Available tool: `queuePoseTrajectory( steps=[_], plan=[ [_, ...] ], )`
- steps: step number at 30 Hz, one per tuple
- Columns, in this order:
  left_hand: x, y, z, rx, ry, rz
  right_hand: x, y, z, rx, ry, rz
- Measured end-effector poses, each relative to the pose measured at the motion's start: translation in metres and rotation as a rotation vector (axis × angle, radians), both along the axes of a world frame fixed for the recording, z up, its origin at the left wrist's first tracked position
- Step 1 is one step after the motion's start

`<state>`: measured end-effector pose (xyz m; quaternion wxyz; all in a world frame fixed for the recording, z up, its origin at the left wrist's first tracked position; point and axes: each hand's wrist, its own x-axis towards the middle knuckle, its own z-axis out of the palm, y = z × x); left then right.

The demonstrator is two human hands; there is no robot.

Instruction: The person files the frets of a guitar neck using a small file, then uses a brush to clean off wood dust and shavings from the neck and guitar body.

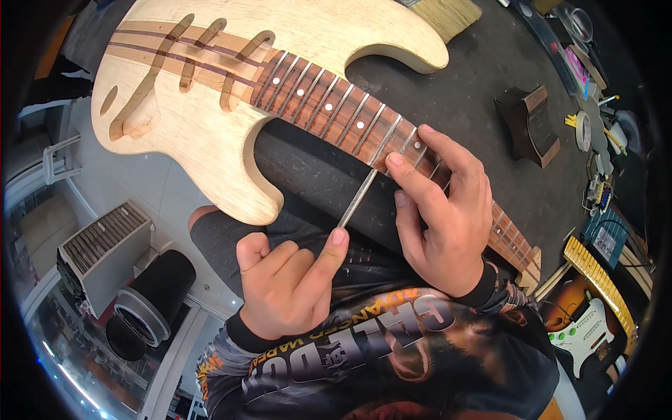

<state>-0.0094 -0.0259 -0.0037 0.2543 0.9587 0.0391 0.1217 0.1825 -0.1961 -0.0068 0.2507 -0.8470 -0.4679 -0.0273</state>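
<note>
An unfinished electric guitar point(203, 133) with a pale wood body lies diagonally across the bench and my lap. Its dark fretboard point(336, 105) has silver frets and white dot inlays. My left hand point(290, 283) is closed on a slim metal file point(358, 196), index finger stretched along it and the other fingers curled. The far end of the file meets the fretboard's near edge, in line with a fret. Two fingertips of my right hand point(448, 210) rest apart on the fretboard just right of the file. Its thumb is bent beneath them, near the neck's edge.
A dark wooden neck support point(528, 126) stands on the black bench at right. A brush point(448, 17) lies behind the body. Tape point(582, 131) and small tools line the right edge. Another guitar point(581, 329) is at lower right. A black bin point(157, 294) stands on the floor, left.
</note>
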Motion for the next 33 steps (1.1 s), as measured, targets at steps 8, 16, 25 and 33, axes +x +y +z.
queuePoseTrajectory(
  steps=[8, 16, 25, 33],
  plan=[
    [0.019, 0.001, -0.013, 0.064, -0.044, 0.006, -0.002, 0.000, -0.005, 0.017, 0.011, 0.001],
    [0.032, 0.006, -0.013, 0.062, -0.031, -0.026, 0.000, -0.001, -0.002, 0.006, 0.023, -0.024],
    [0.052, 0.003, -0.020, 0.074, -0.125, -0.002, 0.000, -0.001, -0.003, 0.005, 0.027, -0.023],
    [-0.005, -0.002, -0.010, 0.064, -0.025, -0.007, 0.001, 0.000, 0.000, -0.008, -0.005, -0.001]
  ],
)
